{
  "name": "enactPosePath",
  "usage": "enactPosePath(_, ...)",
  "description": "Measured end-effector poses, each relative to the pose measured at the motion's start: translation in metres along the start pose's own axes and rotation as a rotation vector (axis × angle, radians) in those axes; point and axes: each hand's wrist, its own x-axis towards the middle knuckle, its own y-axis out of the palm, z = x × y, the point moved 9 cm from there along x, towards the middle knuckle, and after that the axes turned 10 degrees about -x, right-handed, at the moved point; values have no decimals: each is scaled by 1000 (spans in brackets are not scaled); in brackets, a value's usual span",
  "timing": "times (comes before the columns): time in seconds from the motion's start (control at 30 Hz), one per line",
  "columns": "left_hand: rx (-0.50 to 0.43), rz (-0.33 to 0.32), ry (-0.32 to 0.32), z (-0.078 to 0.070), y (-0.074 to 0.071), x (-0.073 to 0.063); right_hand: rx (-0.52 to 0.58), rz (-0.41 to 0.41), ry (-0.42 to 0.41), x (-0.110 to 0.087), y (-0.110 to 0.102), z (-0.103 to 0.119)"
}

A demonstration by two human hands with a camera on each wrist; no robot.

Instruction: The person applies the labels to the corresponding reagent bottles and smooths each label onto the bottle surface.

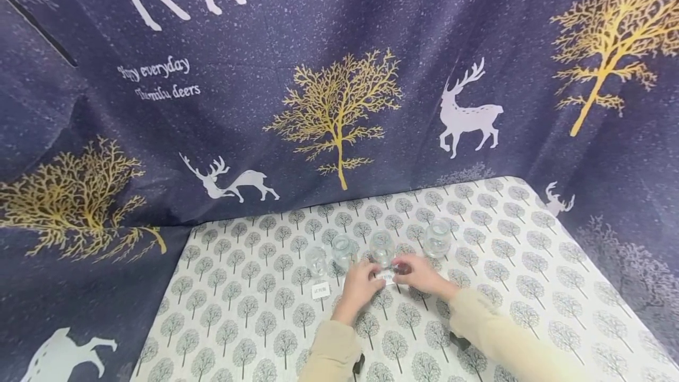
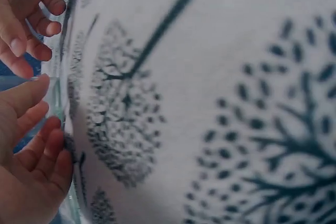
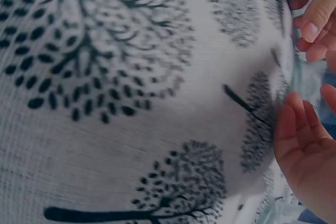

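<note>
A small white card lies on the table in front of a clear glass jar. My left hand is at the card's left edge, its fingers bent loosely. On the other side my right hand reaches the card's right edge with loosely curved fingers. Both wrist views show the left hand and the right hand facing each other, with gaps between thumb and fingers. The card cannot be made out there, and its print is too blurred to read in the head view.
Two more glass vessels stand to the left, and a larger jar stands to the right. A second white card with printed characters lies before the leftmost vessel. A tree-patterned cloth covers the table; a dark blue curtain hangs behind.
</note>
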Motion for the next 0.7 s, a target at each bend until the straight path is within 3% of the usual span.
enactPosePath(0.13, 120, 8, 16, -1, 1, -4, -146, -23, 43, 2, 6, -5)
enactPosePath(0.3, 224, -12, 85, -8, 0, -10, -262, -27, 89, 3, 12, -11)
enactPosePath(0.47, 250, -36, 135, -9, 0, -12, -400, -26, 74, 4, 15, -9)
enactPosePath(0.7, 216, -43, 125, -5, 2, -12, -468, -22, 74, 3, 16, -4)
